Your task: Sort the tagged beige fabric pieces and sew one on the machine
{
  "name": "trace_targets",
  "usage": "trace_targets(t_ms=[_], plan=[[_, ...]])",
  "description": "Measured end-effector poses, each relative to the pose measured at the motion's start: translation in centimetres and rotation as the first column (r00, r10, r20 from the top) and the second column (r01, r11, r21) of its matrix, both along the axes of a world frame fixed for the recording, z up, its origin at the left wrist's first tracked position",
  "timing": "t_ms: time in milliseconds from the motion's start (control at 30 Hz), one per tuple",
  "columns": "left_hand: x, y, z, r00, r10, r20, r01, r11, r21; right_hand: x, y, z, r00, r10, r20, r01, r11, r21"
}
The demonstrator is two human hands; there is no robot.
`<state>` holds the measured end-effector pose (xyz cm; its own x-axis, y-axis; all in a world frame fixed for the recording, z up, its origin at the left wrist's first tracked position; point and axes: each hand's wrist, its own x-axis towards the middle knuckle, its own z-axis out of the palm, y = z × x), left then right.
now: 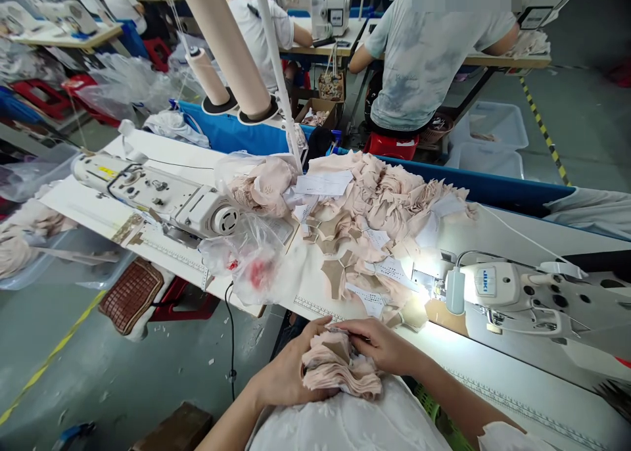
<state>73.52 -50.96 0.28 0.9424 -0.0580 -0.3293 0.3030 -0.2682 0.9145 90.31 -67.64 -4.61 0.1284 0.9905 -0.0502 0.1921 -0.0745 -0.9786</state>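
Observation:
A thick bundle of pale pink fabric pieces (340,369) rests against my lap, its layered edges facing me. My left hand (290,365) wraps around its left side, thumb on top and fingers partly hidden beneath. From the right, my right hand (382,346) lies over the bundle's far upper edge, fingers bent onto it. Just beyond, on the white sewing table, are cut beige and pink pieces (338,273) with printed paper slips (394,270). A larger heap of pink fabric (394,191) lies behind them.
A lit JUKI sewing machine (493,283) stands at right, another machine (162,194) at left. Thread cones (231,50) rise on a stand near a white pole (279,70). A plastic bag (256,260) lies centre-left. Co-workers (414,63) sit beyond the blue cloth trough (507,191).

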Motion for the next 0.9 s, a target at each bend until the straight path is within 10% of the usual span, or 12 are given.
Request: trace_targets(t_ms=[267, 467, 700, 900], plan=[[0.4, -1.0, -0.6, 1.0, 0.009, -0.026, -0.013, 0.988, -0.154, 3.2, 2.0, -0.6, 0.958, 0.095, 0.272, -0.095, 0.995, -0.013], [-0.8, -1.2, -0.9, 0.999, 0.036, 0.024, -0.035, 0.998, -0.046, 8.0, 8.4, -4.1, 0.656, -0.034, 0.754, 0.188, 0.975, -0.119], [-1.5, -1.0, -0.3, 0.997, 0.079, 0.018, -0.077, 0.994, -0.079, 9.1, 11.6, -6.7, 0.639, 0.052, 0.767, 0.143, 0.972, -0.185], [-2.1, -1.5, -0.4, 0.987, 0.15, -0.049, -0.153, 0.986, -0.07, 8.9, 11.1, -4.3, 0.744, -0.014, 0.668, 0.127, 0.985, -0.12]])
